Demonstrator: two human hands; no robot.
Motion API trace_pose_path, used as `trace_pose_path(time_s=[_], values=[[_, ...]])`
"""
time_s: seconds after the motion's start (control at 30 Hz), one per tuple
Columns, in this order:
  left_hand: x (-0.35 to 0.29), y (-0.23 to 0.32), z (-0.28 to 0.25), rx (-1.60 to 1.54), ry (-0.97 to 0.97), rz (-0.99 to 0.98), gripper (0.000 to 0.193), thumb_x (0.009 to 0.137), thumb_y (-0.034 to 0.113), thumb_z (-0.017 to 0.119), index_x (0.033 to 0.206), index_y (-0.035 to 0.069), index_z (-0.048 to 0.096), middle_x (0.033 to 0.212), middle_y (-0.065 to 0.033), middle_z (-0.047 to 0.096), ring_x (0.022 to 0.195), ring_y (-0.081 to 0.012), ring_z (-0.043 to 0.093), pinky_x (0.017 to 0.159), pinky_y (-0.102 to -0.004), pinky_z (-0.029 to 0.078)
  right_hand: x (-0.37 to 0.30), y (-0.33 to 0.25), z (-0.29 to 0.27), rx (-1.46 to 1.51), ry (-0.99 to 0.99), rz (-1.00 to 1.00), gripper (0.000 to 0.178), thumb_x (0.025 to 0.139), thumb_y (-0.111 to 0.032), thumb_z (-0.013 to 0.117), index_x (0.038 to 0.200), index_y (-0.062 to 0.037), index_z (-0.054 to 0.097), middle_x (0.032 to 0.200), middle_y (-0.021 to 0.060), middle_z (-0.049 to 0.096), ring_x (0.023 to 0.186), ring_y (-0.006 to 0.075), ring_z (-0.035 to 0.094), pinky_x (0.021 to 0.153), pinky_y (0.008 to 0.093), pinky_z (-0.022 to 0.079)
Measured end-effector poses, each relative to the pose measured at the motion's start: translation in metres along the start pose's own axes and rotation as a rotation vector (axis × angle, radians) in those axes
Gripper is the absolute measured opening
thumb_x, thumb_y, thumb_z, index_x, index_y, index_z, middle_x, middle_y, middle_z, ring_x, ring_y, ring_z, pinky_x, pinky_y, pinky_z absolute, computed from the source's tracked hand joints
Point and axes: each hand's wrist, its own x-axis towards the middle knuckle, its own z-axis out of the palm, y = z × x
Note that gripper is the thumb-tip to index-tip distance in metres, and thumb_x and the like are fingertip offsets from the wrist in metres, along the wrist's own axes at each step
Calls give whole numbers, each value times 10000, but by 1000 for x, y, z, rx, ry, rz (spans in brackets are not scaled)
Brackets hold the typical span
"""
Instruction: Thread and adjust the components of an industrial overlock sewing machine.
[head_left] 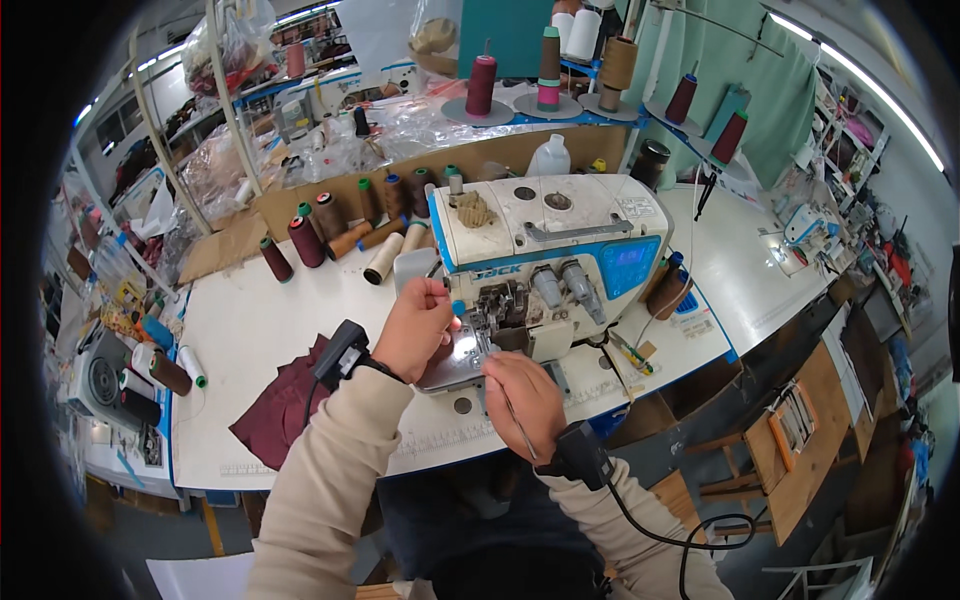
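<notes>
A white and blue overlock sewing machine (590,225) stands on the table in front of me, its front cover open around the loopers and needle area (500,312). My left hand (412,332) is at the left of the needle area, thumb and fingers pinched together; whatever is between them is too small to make out. Lower and to the right, my right hand (528,398) grips slim metal tweezers (520,428), its fingertips close to the metal plate (462,352). Maroon fabric (280,408) lies on the table left of my left forearm.
Thread cones, including a maroon one (306,242), stand and lie behind and left of the machine. More cones, such as another maroon one (480,88), sit on the rack above. A white bottle (550,157) is behind the machine. To the right is a wooden stool (790,440).
</notes>
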Motion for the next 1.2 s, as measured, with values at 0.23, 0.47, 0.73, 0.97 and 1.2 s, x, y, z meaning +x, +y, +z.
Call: trace_pose_path(time_s=[0.23,0.47,0.73,0.97,1.2], values=[[7,-1,4,78,-96,1,407,888,-29,571,1272,39,455,932,-54,622,637,-63,516,479,-194,394,-4,12,16,-51,36,95,237,814,55,627,1047,64,587,932,213,635,863,389,624,787,440,521],[-1,25,17,110,-133,-16,629,851,-111,600,1412,45,361,1010,-45,652,670,-50,504,529,-197,401,-5,12,26,-142,64,128,252,803,57,627,1052,65,583,920,198,631,853,375,622,787,434,519],[3,22,13,113,-155,-31,646,848,-107,607,1421,42,350,921,-23,625,641,-49,488,529,-213,406,-4,10,29,-196,52,120,260,790,54,636,1045,66,586,919,195,630,855,368,625,792,432,525],[7,12,7,113,-167,9,581,871,18,671,1381,96,402,837,3,582,586,-62,471,459,-207,368,-2,7,28,-198,50,119,252,793,59,641,1040,64,590,918,199,634,843,375,630,772,426,530],[9,8,5,112,-169,23,582,867,1,665,1378,98,404,830,4,584,578,-64,468,457,-207,364,-2,10,30,-227,65,97,280,768,56,650,1041,72,591,899,197,628,831,365,630,768,421,534]])
